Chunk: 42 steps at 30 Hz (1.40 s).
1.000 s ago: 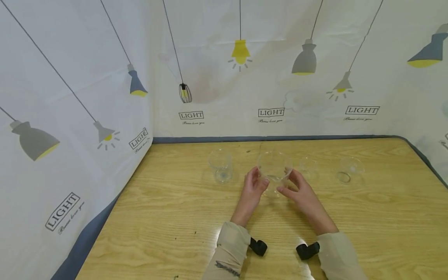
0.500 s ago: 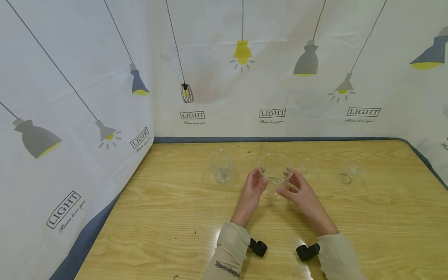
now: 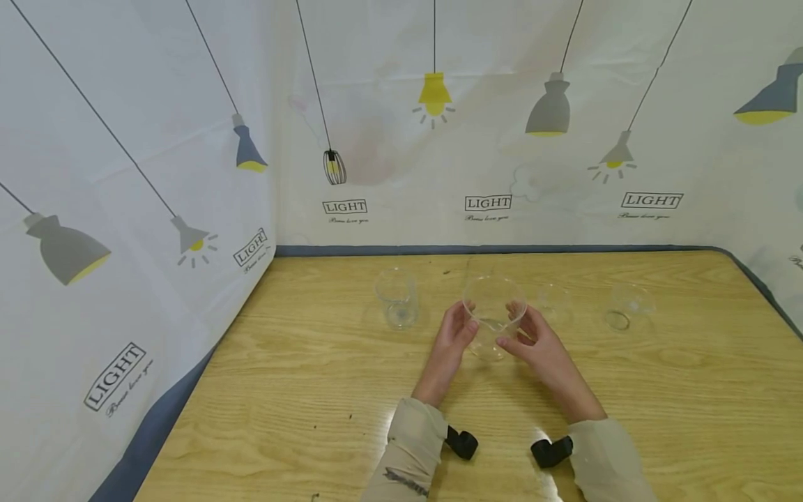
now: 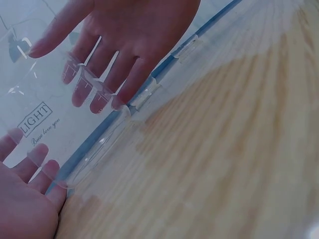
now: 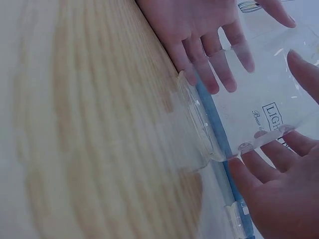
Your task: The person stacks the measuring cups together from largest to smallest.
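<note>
A wide clear glass beaker (image 3: 493, 307) with printed graduation marks sits between my two hands at the middle of the wooden table (image 3: 314, 390). My left hand (image 3: 456, 329) cups its left side, thumb on the near wall and fingers behind. My right hand (image 3: 532, 338) cups the right side the same way. Through the beaker (image 4: 107, 144) the left wrist view shows the right hand's fingers (image 4: 102, 74) against the glass. The right wrist view shows the beaker's thick base (image 5: 199, 124) close over the wood, between the left hand (image 5: 199, 30) and right hand (image 5: 279, 189).
More clear glassware stands in a row behind: a beaker (image 3: 396, 298) to the left, a small glass (image 3: 553, 301) just right, and another vessel (image 3: 627, 303) far right. A lamp-printed cloth backdrop (image 3: 401, 139) walls the table at the back and left. Black wrist cameras (image 3: 463, 443) sit at my cuffs.
</note>
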Available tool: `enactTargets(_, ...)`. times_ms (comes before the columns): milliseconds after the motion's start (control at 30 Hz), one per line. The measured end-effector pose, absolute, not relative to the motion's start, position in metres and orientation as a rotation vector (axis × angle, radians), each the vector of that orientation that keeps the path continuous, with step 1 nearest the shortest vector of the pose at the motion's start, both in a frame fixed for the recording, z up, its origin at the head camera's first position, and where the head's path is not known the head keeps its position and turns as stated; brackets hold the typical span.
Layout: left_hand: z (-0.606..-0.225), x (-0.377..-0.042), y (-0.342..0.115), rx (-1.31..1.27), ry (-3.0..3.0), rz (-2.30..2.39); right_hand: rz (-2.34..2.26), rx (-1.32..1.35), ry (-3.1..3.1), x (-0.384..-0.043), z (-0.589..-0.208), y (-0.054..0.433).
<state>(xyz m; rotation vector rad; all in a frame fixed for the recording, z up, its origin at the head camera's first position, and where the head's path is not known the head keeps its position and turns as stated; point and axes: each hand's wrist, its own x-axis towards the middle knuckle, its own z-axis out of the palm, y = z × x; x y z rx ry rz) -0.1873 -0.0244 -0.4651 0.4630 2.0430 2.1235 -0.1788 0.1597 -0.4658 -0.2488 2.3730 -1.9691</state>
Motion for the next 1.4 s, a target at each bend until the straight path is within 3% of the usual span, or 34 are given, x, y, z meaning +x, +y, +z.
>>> enactTargets(567,-0.461,-0.183,-0.028,0.394,2.089,2.088,-1.946,-0.284,2.333,-0.178,-0.466,0.16)
enactTargets(967,-0.488,-0.198,-0.025,0.414,2.112,2.116,-1.949,-0.332,2.334,-0.178,-0.465,0.161)
enactTargets(1400,-0.459,-0.181,-0.029,0.463,2.083,2.098,-1.905,-0.346,2.3,-0.176,-0.462,0.162)
